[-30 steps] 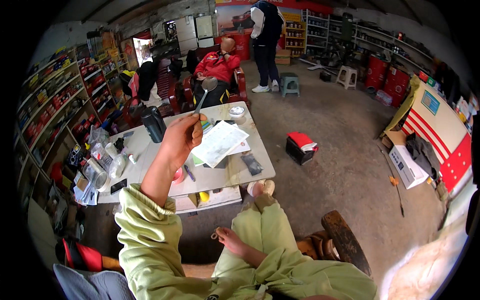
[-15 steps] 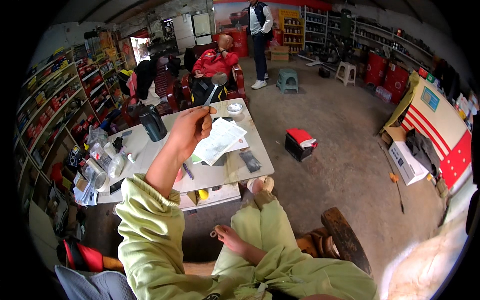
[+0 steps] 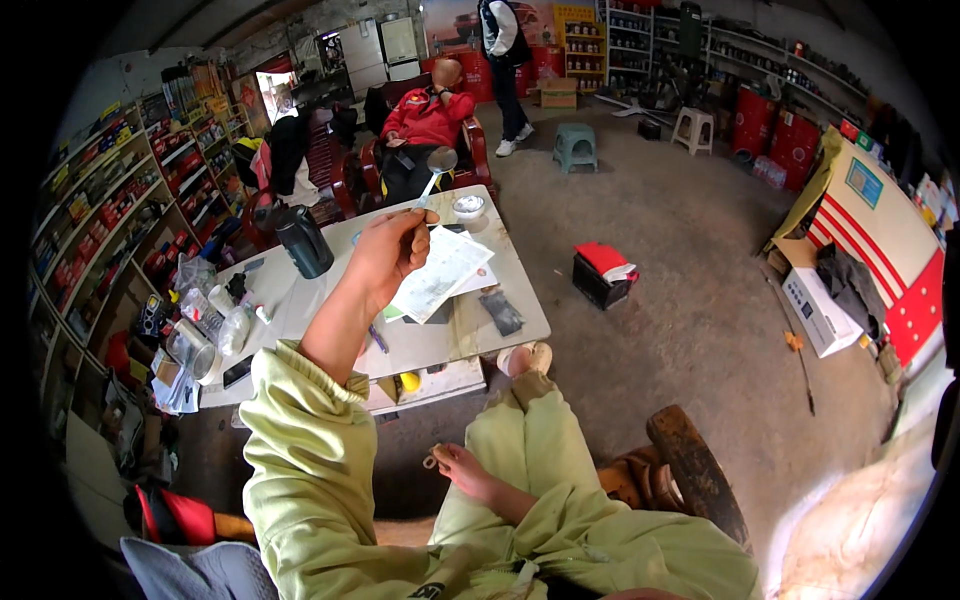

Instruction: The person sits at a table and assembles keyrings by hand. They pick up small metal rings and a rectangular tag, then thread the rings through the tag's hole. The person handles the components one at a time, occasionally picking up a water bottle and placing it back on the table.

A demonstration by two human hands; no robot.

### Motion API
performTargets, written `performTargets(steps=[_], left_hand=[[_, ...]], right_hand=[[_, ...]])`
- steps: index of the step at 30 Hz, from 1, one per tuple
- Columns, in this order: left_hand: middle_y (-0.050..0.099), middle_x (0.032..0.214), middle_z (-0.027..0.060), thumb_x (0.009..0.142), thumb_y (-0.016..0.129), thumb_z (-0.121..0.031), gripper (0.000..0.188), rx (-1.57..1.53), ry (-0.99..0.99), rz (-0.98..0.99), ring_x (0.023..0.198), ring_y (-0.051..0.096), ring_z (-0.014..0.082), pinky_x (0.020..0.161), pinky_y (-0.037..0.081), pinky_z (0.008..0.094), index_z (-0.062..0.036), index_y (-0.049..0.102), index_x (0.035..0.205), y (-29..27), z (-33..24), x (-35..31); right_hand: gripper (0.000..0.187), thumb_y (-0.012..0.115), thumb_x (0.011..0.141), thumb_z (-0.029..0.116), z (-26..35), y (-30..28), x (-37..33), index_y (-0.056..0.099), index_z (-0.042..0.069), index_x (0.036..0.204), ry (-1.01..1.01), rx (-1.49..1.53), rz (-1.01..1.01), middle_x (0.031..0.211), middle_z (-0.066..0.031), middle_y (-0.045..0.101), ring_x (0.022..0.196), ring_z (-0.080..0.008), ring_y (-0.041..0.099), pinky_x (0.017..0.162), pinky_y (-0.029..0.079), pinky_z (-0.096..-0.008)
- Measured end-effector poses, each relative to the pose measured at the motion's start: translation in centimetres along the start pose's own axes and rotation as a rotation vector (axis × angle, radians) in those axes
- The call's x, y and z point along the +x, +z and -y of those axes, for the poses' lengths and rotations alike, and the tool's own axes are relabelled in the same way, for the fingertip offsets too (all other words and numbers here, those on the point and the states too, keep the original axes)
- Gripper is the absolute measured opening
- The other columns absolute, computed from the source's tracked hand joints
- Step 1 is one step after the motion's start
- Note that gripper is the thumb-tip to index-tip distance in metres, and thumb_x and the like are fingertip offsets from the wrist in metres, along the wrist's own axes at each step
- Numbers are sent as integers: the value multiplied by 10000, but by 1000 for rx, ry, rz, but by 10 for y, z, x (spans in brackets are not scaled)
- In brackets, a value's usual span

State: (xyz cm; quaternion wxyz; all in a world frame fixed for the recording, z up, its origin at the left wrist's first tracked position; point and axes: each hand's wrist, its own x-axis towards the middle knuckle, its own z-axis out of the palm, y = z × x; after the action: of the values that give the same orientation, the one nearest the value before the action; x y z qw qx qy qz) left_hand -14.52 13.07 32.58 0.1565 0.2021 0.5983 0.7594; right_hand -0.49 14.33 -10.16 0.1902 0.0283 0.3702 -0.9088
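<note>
My left hand [image 3: 395,248] has drifted right above the table [image 3: 295,320], pinching the spoon [image 3: 441,163]; my right [image 3: 472,476], this side of the table, grips a ring [image 3: 431,461], so both are occupied.

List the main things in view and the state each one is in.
Ladle: raised, round end up, in the left hand
Ring: held in the right hand
Jug: standing upright
Papers: lying flat, overlapping
Phone: lying flat, screen dark
Teal stool: upright, unoccupied
Pale stool: upright, unoccupied
Black box: red item lying on top
</note>
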Motion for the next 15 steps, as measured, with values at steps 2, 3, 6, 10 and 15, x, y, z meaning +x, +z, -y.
performTargets(steps=[2, 3, 6, 10, 15], left_hand=[[415, 578, -3, 926, 415, -156, 216, -5, -12, -7, 500, 365, 87, 460, 299, 208, 28, 528, 920, -4, 2, 2], [416, 579, -2, 926, 415, -158, 217, -11, -18, -13, 500, 367, 87, 461, 303, 207, 28, 528, 920, -7, 4, 3], [416, 581, -3, 927, 416, -162, 218, -12, -23, -26, 500, 369, 87, 460, 312, 204, 25, 528, 919, -10, 6, 5], [414, 581, -6, 925, 422, -164, 216, -11, -27, -49, 499, 377, 86, 451, 312, 199, 23, 530, 923, -16, 8, 11], [419, 581, -11, 920, 426, -164, 210, -73, -81, -57, 499, 393, 85, 446, 313, 197, 18, 531, 928, -21, 4, 48]], right_hand=[[147, 573, 888, 276, 4, 3, -3, 525, 139, 864, 7, 9, 25, 739, 85, 456, 637, -17, 398, 594, 334, -193], [148, 573, 887, 278, 6, 4, -4, 526, 139, 865, 10, 14, 38, 739, 85, 455, 638, -17, 396, 594, 334, -194], [158, 573, 888, 282, 11, 9, -7, 525, 133, 865, 6, 6, 11, 733, 82, 446, 637, -17, 390, 592, 334, -196], [148, 567, 892, 273, 9, 6, -5, 529, 131, 870, 0, 3, 14, 731, 81, 443, 636, -16, 391, 583, 332, -197], [110, 562, 896, 239, 15, 8, -8, 536, 135, 876, 4, -5, -47, 746, 81, 466, 644, -13, 410, 583, 333, -197]])
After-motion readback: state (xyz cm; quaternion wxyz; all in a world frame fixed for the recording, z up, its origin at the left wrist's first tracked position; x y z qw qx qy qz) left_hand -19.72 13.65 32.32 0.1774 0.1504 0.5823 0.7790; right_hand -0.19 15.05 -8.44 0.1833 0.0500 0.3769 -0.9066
